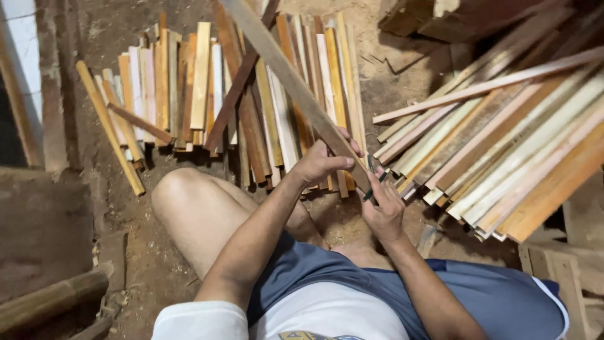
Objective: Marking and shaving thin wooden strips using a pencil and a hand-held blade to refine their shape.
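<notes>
I sit on a dirt floor with a long wooden slat (286, 75) slanting from the upper middle down toward me. My left hand (319, 162) grips its lower part from the left side. My right hand (382, 211) is at the slat's near end and holds a thin dark pencil-like tool (375, 187) against the wood. A pile of cut wooden slats (207, 88) in mixed light and reddish tones lies in front of my bare knee (182, 192).
A second, larger stack of long slats (503, 138) fans out on the right. Rough timber blocks (440, 16) sit at the top right, a wooden board (566, 264) at the lower right. A log (50, 302) lies lower left beside a brick edge (44, 214).
</notes>
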